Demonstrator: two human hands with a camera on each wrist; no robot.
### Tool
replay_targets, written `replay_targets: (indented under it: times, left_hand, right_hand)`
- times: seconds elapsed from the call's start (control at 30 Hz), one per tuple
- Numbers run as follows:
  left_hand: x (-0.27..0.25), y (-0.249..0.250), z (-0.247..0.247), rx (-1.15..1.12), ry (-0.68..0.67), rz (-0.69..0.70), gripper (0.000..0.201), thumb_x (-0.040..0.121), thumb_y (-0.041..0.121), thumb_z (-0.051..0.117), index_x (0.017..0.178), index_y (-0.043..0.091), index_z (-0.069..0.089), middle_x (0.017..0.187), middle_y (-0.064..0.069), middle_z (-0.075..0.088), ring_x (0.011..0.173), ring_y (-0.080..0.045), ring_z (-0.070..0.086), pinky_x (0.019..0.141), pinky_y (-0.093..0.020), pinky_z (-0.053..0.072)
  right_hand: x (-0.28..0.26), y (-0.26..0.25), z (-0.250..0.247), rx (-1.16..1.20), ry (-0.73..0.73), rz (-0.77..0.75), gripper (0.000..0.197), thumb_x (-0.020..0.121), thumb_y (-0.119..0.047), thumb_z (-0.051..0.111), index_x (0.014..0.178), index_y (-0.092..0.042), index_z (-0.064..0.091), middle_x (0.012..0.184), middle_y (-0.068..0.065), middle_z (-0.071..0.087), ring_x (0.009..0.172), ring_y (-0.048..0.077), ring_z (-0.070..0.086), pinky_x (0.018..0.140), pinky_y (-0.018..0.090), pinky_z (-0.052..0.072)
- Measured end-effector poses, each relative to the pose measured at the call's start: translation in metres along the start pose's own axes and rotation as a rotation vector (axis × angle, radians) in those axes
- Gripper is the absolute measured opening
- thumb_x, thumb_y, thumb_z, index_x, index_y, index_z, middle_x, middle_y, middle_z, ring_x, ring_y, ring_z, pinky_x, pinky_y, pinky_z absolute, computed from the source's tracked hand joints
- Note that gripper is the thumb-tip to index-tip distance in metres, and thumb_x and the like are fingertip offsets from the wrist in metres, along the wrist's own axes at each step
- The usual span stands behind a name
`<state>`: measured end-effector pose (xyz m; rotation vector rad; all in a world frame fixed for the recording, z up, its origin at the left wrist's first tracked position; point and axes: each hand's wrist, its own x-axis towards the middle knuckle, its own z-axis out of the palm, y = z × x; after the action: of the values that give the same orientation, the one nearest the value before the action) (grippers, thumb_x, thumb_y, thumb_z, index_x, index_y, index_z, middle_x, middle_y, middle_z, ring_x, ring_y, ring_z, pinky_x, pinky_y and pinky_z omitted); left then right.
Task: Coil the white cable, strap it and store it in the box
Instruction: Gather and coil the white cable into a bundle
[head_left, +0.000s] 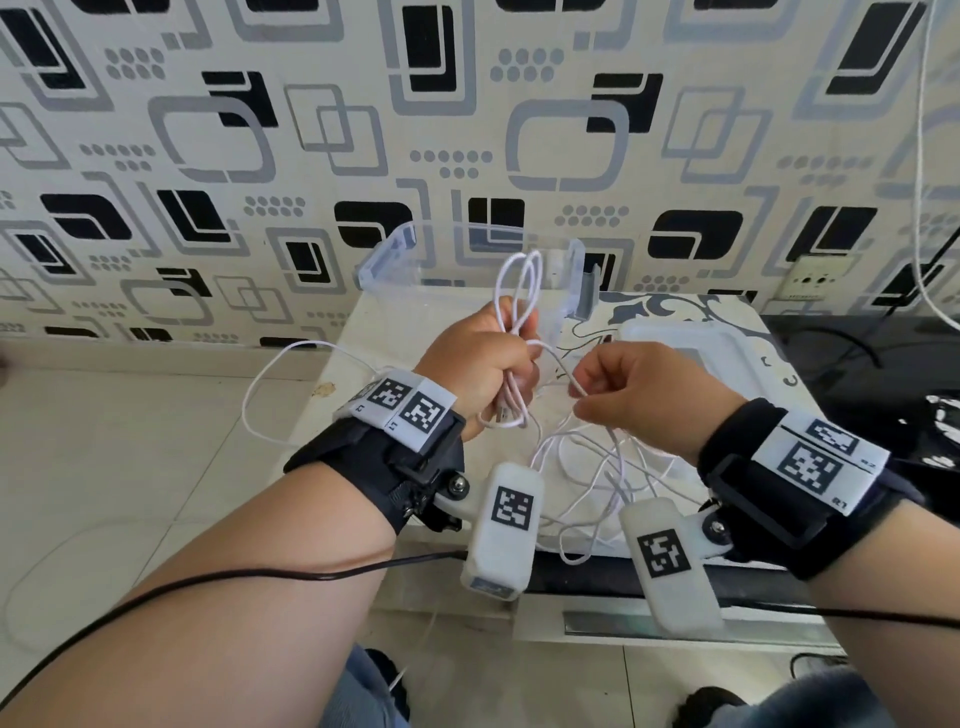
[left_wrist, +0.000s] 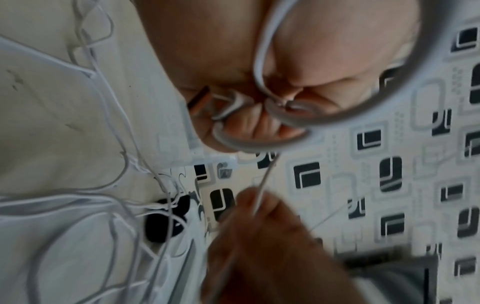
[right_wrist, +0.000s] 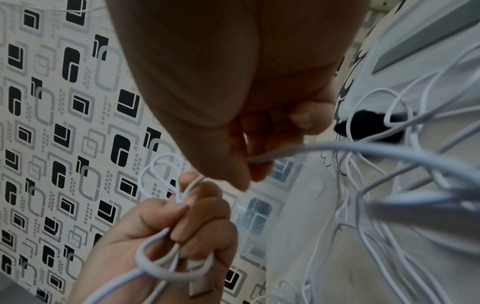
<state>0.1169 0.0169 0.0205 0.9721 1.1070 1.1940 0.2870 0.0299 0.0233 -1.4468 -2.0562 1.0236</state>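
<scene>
My left hand (head_left: 480, 364) grips a bundle of white cable (head_left: 519, 280) loops in its fist; the loops stick up above the fist. A metal USB plug (head_left: 501, 415) hangs out below it, also seen in the right wrist view as the plug (right_wrist: 200, 288). My right hand (head_left: 621, 392) pinches one strand of the same cable (right_wrist: 324, 148) just right of the fist. The rest of the cable lies in loose tangles (head_left: 597, 467) on the table. The clear plastic box (head_left: 395, 260) stands open behind my hands.
The box's lid (head_left: 701, 343) lies flat on the table at the right. A small black piece (right_wrist: 369, 125) lies under the loose strands. The small table (head_left: 363, 332) ends at the left over a tiled floor. Patterned wall behind; another white cord (head_left: 922, 156) hangs at far right.
</scene>
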Motion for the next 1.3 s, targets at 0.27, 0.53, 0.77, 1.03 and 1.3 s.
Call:
replay_targets:
  times: [0.27, 0.53, 0.77, 1.03, 1.3]
  left_hand:
    - [0.008, -0.001, -0.022, 0.022, 0.1, 0.041, 0.04, 0.073, -0.022, 0.041, 0.083, 0.016, 0.05, 0.067, -0.003, 0.042, 0.044, -0.013, 0.046, 0.059, -0.032, 0.047]
    - [0.007, -0.008, -0.007, 0.167, 0.08, -0.013, 0.032, 0.086, -0.003, 0.048, 0.101, 0.023, 0.059, 0.054, 0.002, 0.04, 0.036, -0.01, 0.036, 0.045, -0.022, 0.03]
    - [0.002, -0.015, 0.0, 0.345, -0.003, -0.011, 0.022, 0.087, 0.036, 0.062, 0.094, 0.015, 0.066, 0.048, 0.01, 0.042, 0.041, -0.011, 0.04, 0.046, -0.023, 0.035]
    - [0.0, -0.017, 0.004, 0.465, -0.179, -0.028, 0.023, 0.065, 0.033, 0.079, 0.081, 0.023, 0.065, 0.047, 0.013, 0.051, 0.039, -0.005, 0.043, 0.051, -0.026, 0.034]
    - [0.0, -0.018, 0.007, 0.645, -0.153, -0.021, 0.019, 0.072, 0.025, 0.079, 0.079, 0.021, 0.062, 0.044, 0.018, 0.053, 0.043, 0.002, 0.049, 0.054, -0.025, 0.036]
  right_hand:
    - [0.007, 0.01, -0.008, 0.36, 0.206, 0.05, 0.01, 0.083, -0.014, 0.066, 0.074, -0.013, 0.066, 0.063, 0.011, 0.062, 0.057, 0.024, 0.052, 0.059, 0.037, 0.05]
    - [0.004, 0.001, -0.003, 0.508, 0.205, 0.015, 0.021, 0.089, -0.015, 0.059, 0.073, -0.021, 0.071, 0.071, 0.015, 0.058, 0.068, 0.029, 0.051, 0.079, 0.053, 0.048]
    - [0.002, -0.003, -0.003, 0.537, 0.181, -0.032, 0.021, 0.089, -0.011, 0.057, 0.077, -0.021, 0.069, 0.068, 0.015, 0.057, 0.063, 0.028, 0.05, 0.065, 0.038, 0.048]
    - [0.005, 0.002, -0.004, 0.578, 0.207, -0.024, 0.01, 0.087, -0.012, 0.061, 0.079, -0.018, 0.063, 0.056, 0.004, 0.059, 0.059, 0.027, 0.053, 0.066, 0.042, 0.048]
    - [0.002, -0.001, 0.0, 0.645, 0.197, -0.032, 0.02, 0.086, -0.007, 0.062, 0.071, -0.013, 0.049, 0.049, -0.001, 0.059, 0.047, 0.017, 0.054, 0.044, 0.023, 0.047]
